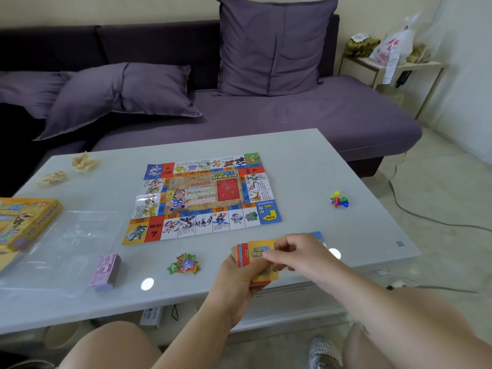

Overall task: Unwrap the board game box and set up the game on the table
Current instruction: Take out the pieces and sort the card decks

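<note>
"Gripping the card stack (pixel 254 258) from below, the left hand (pixel 234 282) is curling its fingers round it just in front of the game board (pixel 202 198), while the right hand (pixel 299 254) is pinching the top card."

"And the board itself?"

"It is lying flat and unfolded in the middle of the worktop (pixel 319 166). Left of the board, the yellow game box (pixel 25 222) is sitting at the worktop's edge, with clear plastic wrap (pixel 69 243) spreading from it toward the board."

"What else is sitting around the board?"

"In front of its near-left corner, a pink stack of play money (pixel 106 271) and a heap of star-shaped tokens (pixel 185 263) are lying apart from each other. Right of the board, coloured pawns (pixel 340 199) are clustering against a die (pixel 331 200). Beyond its far-left corner, two crumpled paper scraps (pixel 83 161) are resting, and a purple sofa (pixel 292 121) is standing behind."
</note>
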